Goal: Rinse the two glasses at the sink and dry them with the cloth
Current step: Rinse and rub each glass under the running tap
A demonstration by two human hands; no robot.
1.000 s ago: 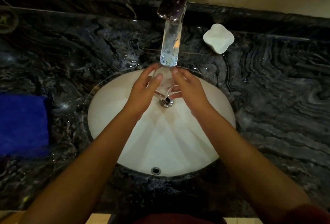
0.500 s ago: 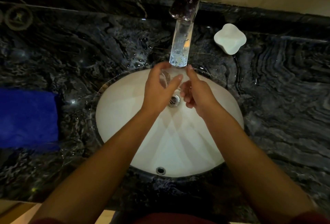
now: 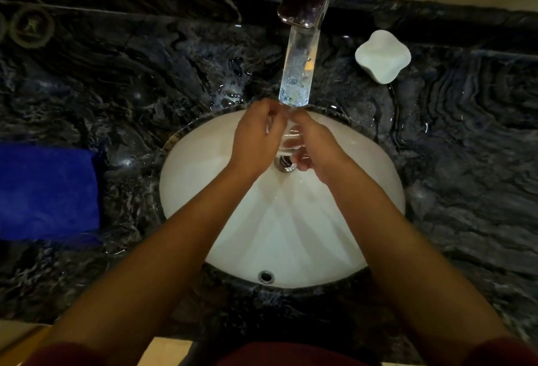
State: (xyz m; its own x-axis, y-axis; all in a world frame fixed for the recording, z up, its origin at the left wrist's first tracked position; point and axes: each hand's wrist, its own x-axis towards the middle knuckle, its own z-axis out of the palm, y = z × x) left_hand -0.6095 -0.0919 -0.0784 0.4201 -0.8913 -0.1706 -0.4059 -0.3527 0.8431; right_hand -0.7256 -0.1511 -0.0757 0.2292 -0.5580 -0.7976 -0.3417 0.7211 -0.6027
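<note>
**Glass under the running faucet, both hands on it**

Over the white sink (image 3: pixel 203 190), just below the tip of the faucet (image 3: pixel 302 30): one clear glass (image 3: pixel 286 138), held between two hands directly above the drain (image 3: pixel 284 163). Hard to read in outline (transparent, wet and half hidden by fingers), with only its lower part showing between the palms.

On the left side of the glass: the left hand (image 3: pixel 256 141), fingers curled round the glass wall, fingertips reaching up toward the faucet's spout. On the right side: the right hand (image 3: pixel 313 144), fingers likewise bent and closed on the glass, thumb side toward the spout, lower fingers tucked beneath near the drain. Both hands touching or nearly touching at the top, right under the spout. Whether water is streaming at this instant: cannot tell, though drops and wet sheen visible on the dark marble counter (image 3: pixel 116 74) behind the sink.

Left of the sink, well apart from it: a blue cloth (image 3: pixel 46 190), lying flat on the counter, reaching the frame's edge. Right of the faucet, behind the sink: a small white lobed dish (image 3: pixel 382 55), standing on the counter. Far left of the faucet, at the counter's back edge: a dark round object (image 3: pixel 30 27), too dim to identify. At the sink's near wall: a small overflow hole (image 3: pixel 265 276).
</note>
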